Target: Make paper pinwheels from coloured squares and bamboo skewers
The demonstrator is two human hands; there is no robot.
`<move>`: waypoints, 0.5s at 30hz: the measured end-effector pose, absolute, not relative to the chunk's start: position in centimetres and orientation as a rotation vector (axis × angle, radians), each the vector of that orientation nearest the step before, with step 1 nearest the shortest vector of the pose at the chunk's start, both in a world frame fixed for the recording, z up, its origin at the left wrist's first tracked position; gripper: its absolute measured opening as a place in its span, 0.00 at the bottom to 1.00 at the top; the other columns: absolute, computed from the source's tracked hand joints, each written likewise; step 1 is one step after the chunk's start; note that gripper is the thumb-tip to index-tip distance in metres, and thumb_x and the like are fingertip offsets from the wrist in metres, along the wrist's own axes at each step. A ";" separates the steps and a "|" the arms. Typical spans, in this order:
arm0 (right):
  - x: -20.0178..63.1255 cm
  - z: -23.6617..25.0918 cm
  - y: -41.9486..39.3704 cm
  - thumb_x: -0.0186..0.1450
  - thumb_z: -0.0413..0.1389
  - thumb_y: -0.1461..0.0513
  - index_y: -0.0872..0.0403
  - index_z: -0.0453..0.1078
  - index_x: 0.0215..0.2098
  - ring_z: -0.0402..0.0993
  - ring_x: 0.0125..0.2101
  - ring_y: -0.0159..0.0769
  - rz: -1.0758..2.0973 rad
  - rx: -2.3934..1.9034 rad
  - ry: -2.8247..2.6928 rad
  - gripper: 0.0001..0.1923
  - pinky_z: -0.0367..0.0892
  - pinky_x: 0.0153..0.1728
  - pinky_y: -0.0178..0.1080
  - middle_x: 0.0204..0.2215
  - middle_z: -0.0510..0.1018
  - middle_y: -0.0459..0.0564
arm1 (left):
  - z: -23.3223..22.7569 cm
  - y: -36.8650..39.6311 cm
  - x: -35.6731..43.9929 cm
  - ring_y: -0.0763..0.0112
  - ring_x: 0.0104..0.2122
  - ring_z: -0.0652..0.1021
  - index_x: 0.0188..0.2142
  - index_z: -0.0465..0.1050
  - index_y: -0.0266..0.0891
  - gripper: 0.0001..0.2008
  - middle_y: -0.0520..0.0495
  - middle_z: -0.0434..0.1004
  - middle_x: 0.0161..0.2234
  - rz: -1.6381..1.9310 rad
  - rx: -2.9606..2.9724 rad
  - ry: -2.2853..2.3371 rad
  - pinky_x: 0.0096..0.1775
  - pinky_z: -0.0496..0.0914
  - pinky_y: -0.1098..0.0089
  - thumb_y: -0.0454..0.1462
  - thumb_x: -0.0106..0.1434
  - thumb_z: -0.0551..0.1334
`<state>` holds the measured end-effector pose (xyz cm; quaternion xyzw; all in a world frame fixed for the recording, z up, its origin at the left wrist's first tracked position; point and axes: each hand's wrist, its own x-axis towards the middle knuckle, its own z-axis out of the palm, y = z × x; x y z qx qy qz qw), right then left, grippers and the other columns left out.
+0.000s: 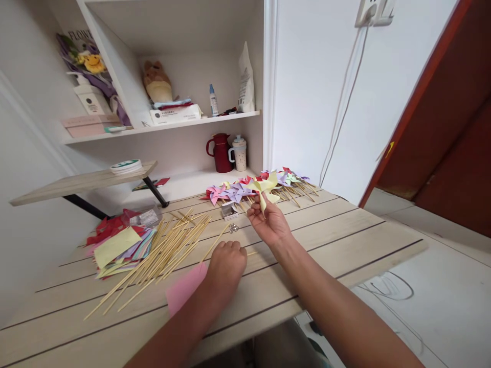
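Fingers of the right hand [268, 225] pinch a yellow paper pinwheel [266, 188], held just above the table's far middle — the wheel looks folded, and whether a stick is on it cannot be told. The left hand [226, 263] rests knuckles-up on the wooden table [345, 240], curled loosely; what it grips, if anything, is hidden, though a thin stick end shows just right of it. A pink paper sheet [186, 291] lies under its wrist, near edge.

Just beyond the hands: a small clear pin box [229, 211] and a few loose metal pins [233, 228].

Done so far, by the look of it — a row of finished pinwheels [249, 189] in purple, pink, red and green, lying on their sticks along the far edge, right of centre.

Left to do, judging by stock: a big fan of bare bamboo sticks [161, 253] on the left, and past it a heap of coloured paper squares [115, 245], yellow on top, red behind. A clear plastic bag [143, 217] sits at the heap's far side. Supplies outnumber finished pieces; I'd put the work under halfway.

Shelving behind holds a red jug [220, 152] and a lidded cup [240, 152], well apart from the work.
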<state>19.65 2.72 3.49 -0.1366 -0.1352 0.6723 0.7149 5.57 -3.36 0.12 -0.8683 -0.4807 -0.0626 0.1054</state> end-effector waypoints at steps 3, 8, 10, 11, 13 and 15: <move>19.8 3.4 2.9 0.59 0.67 0.64 0.53 0.72 0.31 0.67 0.20 0.23 1.489 -0.366 -0.290 0.07 0.69 0.25 0.29 0.25 0.76 0.39 | 0.0 -2.2 5.3 0.60 0.35 0.77 0.28 0.76 0.39 0.12 0.43 0.78 0.30 -0.255 -2.602 -1.360 0.41 0.66 0.62 0.24 0.58 0.59; 20.6 3.5 3.3 0.58 0.67 0.64 0.53 0.73 0.31 0.67 0.20 0.24 1.476 -0.390 -0.238 0.07 0.68 0.23 0.29 0.24 0.77 0.40 | -0.6 -0.8 3.8 0.63 0.34 0.77 0.28 0.75 0.42 0.09 0.47 0.79 0.30 -0.409 -2.572 -1.356 0.45 0.66 0.62 0.30 0.63 0.59; 20.9 3.7 3.4 0.58 0.67 0.65 0.53 0.73 0.32 0.67 0.20 0.24 1.465 -0.397 -0.225 0.08 0.69 0.23 0.30 0.24 0.77 0.40 | -0.7 -0.5 3.2 0.64 0.34 0.77 0.28 0.75 0.42 0.09 0.47 0.80 0.30 -0.494 -2.519 -1.382 0.44 0.65 0.62 0.31 0.63 0.59; 20.9 3.7 3.4 0.58 0.67 0.65 0.52 0.73 0.32 0.67 0.20 0.24 1.461 -0.403 -0.218 0.08 0.69 0.24 0.29 0.24 0.78 0.40 | -0.7 -0.4 2.9 0.64 0.33 0.76 0.28 0.74 0.42 0.09 0.48 0.79 0.29 -0.562 -2.485 -1.387 0.44 0.65 0.63 0.32 0.64 0.59; 20.6 3.6 3.3 0.58 0.67 0.65 0.53 0.73 0.32 0.67 0.20 0.23 1.459 -0.422 -0.204 0.08 0.69 0.25 0.29 0.24 0.78 0.39 | -0.6 -0.2 2.6 0.65 0.31 0.75 0.26 0.72 0.42 0.10 0.50 0.78 0.27 -0.737 -2.401 -1.383 0.43 0.65 0.64 0.34 0.65 0.59; 19.9 3.4 3.2 0.57 0.67 0.65 0.53 0.73 0.31 0.68 0.20 0.23 1.470 -0.447 -0.196 0.08 0.70 0.26 0.30 0.23 0.78 0.39 | -0.5 -0.1 2.5 0.67 0.30 0.74 0.25 0.71 0.42 0.12 0.51 0.77 0.25 -0.895 -2.318 -1.364 0.42 0.65 0.65 0.36 0.66 0.59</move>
